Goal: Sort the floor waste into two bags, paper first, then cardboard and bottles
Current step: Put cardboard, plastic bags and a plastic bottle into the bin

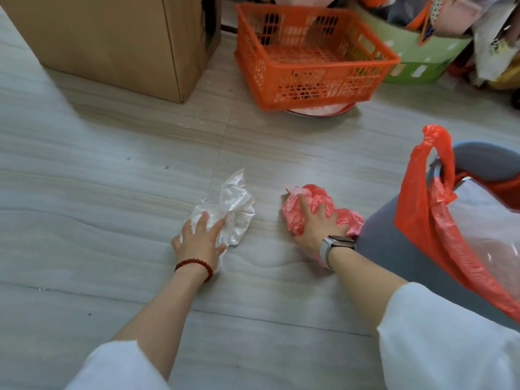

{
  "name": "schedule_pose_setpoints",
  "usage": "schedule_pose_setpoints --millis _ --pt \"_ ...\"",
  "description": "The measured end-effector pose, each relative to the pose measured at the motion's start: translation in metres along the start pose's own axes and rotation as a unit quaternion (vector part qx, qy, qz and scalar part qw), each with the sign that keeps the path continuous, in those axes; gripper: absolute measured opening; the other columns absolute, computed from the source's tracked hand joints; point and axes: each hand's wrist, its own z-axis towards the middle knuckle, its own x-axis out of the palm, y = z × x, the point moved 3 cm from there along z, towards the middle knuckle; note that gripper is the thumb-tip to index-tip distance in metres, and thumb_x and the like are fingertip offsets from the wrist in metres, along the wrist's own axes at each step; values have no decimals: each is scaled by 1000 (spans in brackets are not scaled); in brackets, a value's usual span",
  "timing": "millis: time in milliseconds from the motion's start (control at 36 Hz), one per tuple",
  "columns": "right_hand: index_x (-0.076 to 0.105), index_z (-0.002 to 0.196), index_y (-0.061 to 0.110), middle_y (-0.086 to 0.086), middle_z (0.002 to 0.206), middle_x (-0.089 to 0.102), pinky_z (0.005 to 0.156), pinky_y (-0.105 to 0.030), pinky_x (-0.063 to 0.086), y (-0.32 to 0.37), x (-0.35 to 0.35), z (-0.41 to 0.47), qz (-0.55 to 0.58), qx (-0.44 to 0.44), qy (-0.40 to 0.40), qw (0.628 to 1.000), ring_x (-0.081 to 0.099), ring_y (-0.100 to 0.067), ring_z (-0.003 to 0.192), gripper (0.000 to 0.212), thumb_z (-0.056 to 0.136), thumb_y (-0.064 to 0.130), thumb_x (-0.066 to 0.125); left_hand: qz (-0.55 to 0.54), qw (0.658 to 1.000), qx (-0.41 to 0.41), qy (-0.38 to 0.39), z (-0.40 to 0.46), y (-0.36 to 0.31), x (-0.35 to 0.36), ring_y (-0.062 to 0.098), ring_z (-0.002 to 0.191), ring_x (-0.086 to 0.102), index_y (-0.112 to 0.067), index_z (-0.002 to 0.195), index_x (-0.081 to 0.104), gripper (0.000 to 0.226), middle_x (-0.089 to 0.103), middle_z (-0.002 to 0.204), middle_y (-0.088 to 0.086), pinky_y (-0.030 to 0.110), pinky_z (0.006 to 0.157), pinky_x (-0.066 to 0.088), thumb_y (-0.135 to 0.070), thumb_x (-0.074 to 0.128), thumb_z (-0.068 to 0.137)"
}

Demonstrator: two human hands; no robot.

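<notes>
A crumpled clear plastic bag (232, 205) lies on the pale floor at the centre. My left hand (199, 239) rests on its near end with fingers spread flat. To its right lies a crumpled pink-red plastic bag (315, 201). My right hand (316, 223), a watch on its wrist, presses down on that bag with fingers spread. At the right edge an open red plastic bag (422, 209) stands upright with one handle raised; a clear bag (489, 229) sits inside it.
A large cardboard box (112, 38) stands at the back left. An orange plastic crate (309, 57) sits behind the bags, over a white basin. A green tub (422, 54) full of mixed items is at the back right. My grey-clad knee (394, 237) is beside the red bag.
</notes>
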Motion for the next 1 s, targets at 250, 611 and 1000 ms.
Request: schedule_pose_setpoints --millis 250,611,1000 --pt "15 143 36 -10 135 39 89 -46 43 3 23 -52 -20 -119 -30 992 48 -38 113 76 81 5 45 -16 999 5 -36 -20 -1 1 31 113 37 -40 126 46 39 35 140 -4 37 86 41 -27 54 90" --pt "45 128 27 2 113 61 84 -26 42 22 -102 -122 483 -179 -126 848 56 -21 108 57 78 1 49 -363 875 60 -313 -68 -68 -139 20 115 48 -17 117 62 38 54 123 8 31 100 34 -14 69 80" --pt "52 110 31 -2 104 65 78 -28 56 -171 -257 -204 694 -199 -294 626 64 -15 93 56 75 -10 64 -500 770 308 -249 -169 -289 -249 0 108 44 -29 113 59 38 47 117 -10 9 94 33 -16 71 80"
